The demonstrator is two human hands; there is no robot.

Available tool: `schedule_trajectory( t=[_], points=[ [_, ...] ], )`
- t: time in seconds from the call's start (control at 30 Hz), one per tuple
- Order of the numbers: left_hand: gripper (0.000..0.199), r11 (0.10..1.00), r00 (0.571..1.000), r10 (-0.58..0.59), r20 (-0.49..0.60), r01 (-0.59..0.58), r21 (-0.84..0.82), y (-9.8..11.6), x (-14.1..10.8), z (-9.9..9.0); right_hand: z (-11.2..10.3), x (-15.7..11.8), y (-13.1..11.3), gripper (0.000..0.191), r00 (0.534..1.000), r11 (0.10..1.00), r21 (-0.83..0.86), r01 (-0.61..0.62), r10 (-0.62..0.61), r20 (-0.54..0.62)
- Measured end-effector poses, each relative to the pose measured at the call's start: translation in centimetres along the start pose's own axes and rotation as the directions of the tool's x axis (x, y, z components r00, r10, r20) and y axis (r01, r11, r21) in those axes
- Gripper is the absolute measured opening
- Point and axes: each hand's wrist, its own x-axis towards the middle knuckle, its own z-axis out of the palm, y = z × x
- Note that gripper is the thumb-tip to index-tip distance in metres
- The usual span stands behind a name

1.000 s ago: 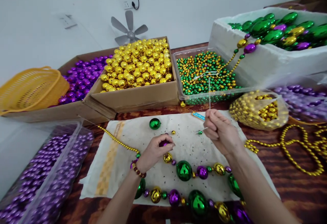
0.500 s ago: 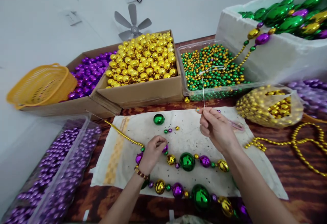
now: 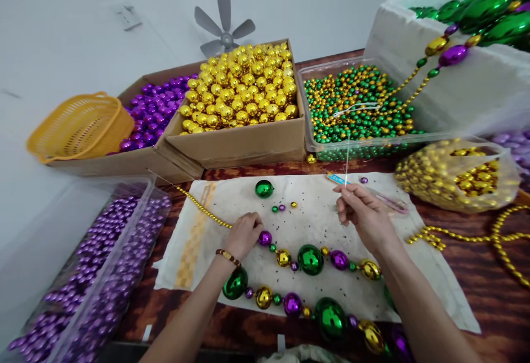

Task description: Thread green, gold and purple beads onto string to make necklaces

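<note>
Toward the far right corner of the cloth, the right hand pinches an upright thread; the left hand curls beside a purple ball, its grip I cannot tell

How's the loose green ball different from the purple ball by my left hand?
The green ball is larger than the purple ball. The green ball lies apart from the beaded strand; the purple ball sits in line with it, right beside your left hand. Both are round and shiny.
</note>
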Motion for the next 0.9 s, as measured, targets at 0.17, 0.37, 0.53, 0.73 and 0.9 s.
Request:
schedule_trajectory(
  t=[0.17,0.37,0.53,0.73,0.9],
  points=[
    [0.012,0.994,0.991,0.078,-0.111,-0.069,0.085,2.7,1.1,-1.7,0.1,-1.0,2.2,0.027,0.988,0.989,-0.061,-0.134,0.138,0.069],
    [0.019,0.856,0.881,0.470,-0.043,-0.444,0.264,7.8,4.0,0.3,0.0,-1.7,3.2,0.026,0.989,0.990,-0.079,-0.120,0.127,0.081],
    [0.020,0.815,0.851,0.524,0.031,-0.511,0.272,8.3,5.5,2.2,-0.4,-2.1,3.5,0.022,0.993,0.991,-0.105,-0.084,0.092,0.079],
    [0.013,0.889,0.939,0.327,-0.111,-0.345,-0.302,7.3,4.9,0.3,0.1,-2.2,4.4,0.028,0.987,0.989,-0.135,-0.060,0.079,0.137],
    [0.017,0.140,0.998,0.023,0.050,0.046,-0.989,5.6,2.9,-1.7,1.0,-2.8,4.5,0.021,0.976,0.971,-0.225,-0.081,0.123,0.179]
  ],
)
